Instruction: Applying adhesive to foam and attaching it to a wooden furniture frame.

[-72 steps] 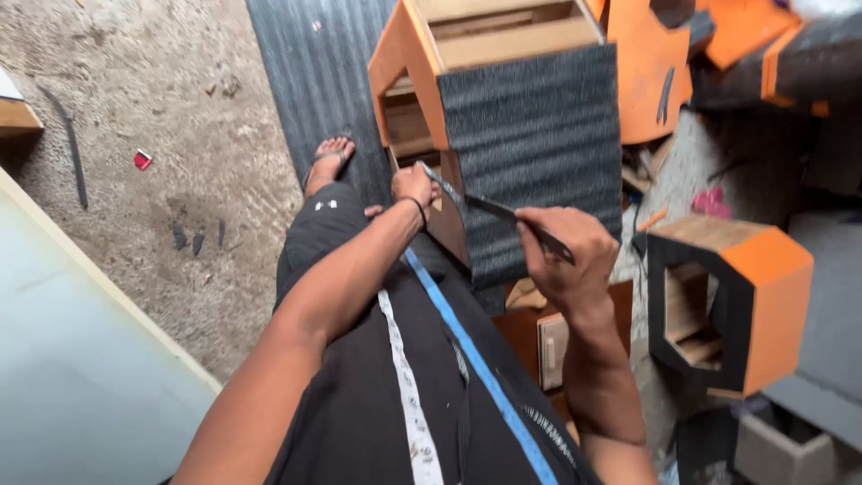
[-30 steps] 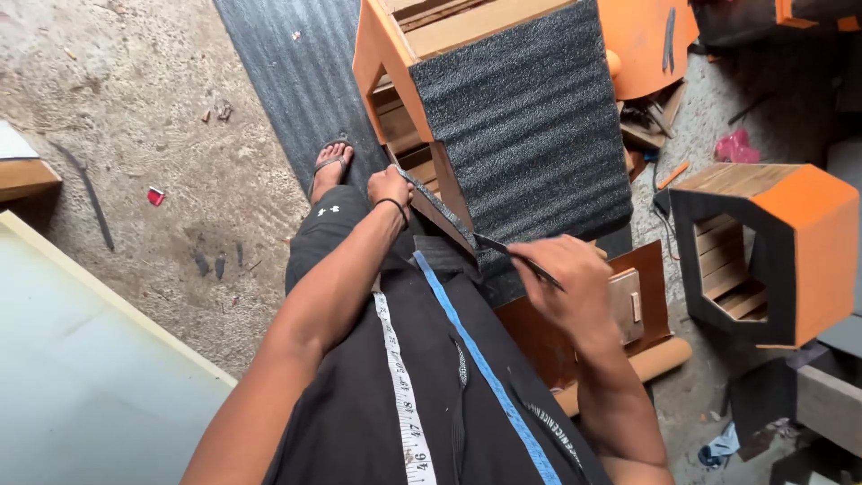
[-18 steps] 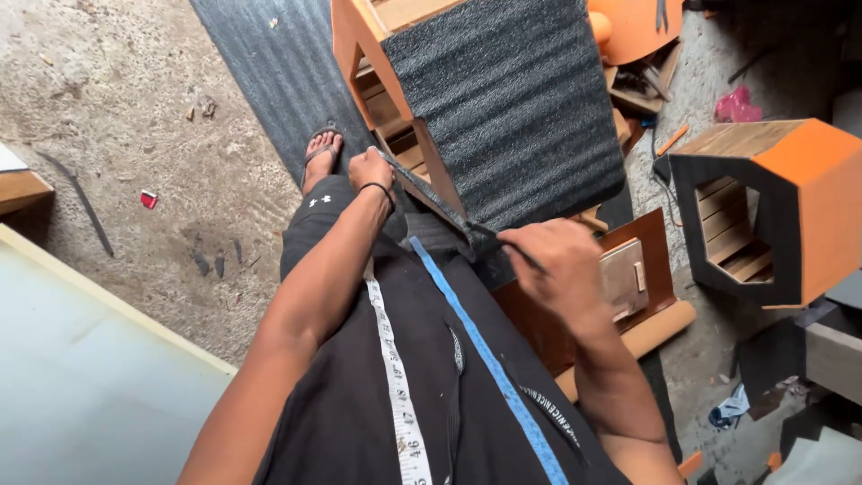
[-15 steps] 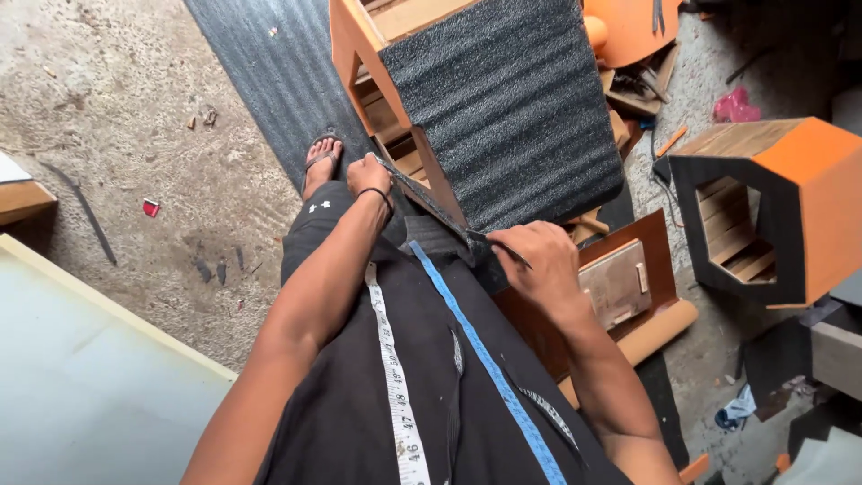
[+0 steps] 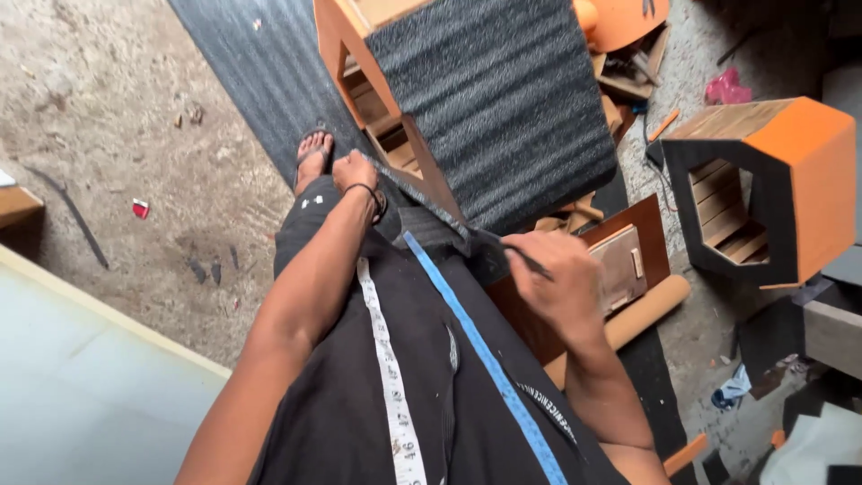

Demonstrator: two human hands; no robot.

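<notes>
My left hand (image 5: 356, 172) is closed down on the far end of a strip of dark grey ribbed carpet (image 5: 429, 216), pinning it across my knee, just beside my sandalled foot (image 5: 312, 160). My right hand (image 5: 555, 280) has its fingers (image 5: 530, 253) wrapped tight round a thin dark blade tool (image 5: 523, 260); the tip sits at the near end of the strip. I cannot make out the cutting edge itself.

The strip runs along the lower edge of a carpet-faced orange wooden box (image 5: 485, 99), which stands tilted on a long grey floor runner (image 5: 260, 81). Whether the strip is fully free of the box panel I cannot tell.

Notes on doing this cut well, as I judge it:
- Keep the left hand pulling the strip taut, so the pile does not bunch ahead of the blade.
- Hold the tool low and draw it along one line, following a rib of the weave.
- Left fingers stay well off the blade's path; the thigh lies right beneath, so light pressure only.
- The blue and white measuring tape (image 5: 485, 359) draped over my lap lies close to the cut and could snag.

To the right stands a hexagonal orange and black wooden box (image 5: 772, 189), with a brown wooden panel (image 5: 628, 260) between it and my right hand.
</notes>
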